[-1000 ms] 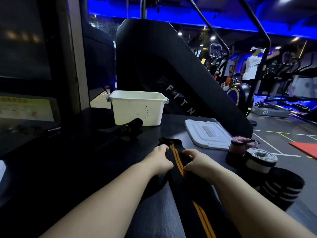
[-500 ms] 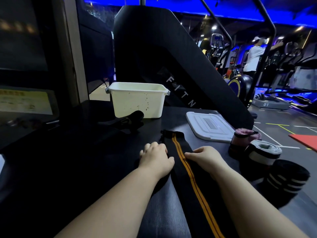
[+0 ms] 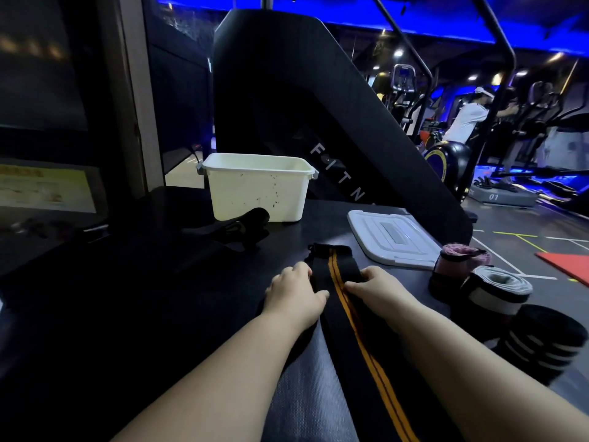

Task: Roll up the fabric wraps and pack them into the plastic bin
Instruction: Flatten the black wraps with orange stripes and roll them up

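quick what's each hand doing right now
Left hand: grips the left edge of the black orange-striped wrap.
Right hand: pinches the wrap's right edge.

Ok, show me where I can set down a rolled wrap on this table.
Bare: the patch bordered by the white bin, the lid and the far end of the orange-striped wrap. Left of the left hand looks free, but too dark to be sure. Crowded: the right edge, three rolled wraps past the right hand.
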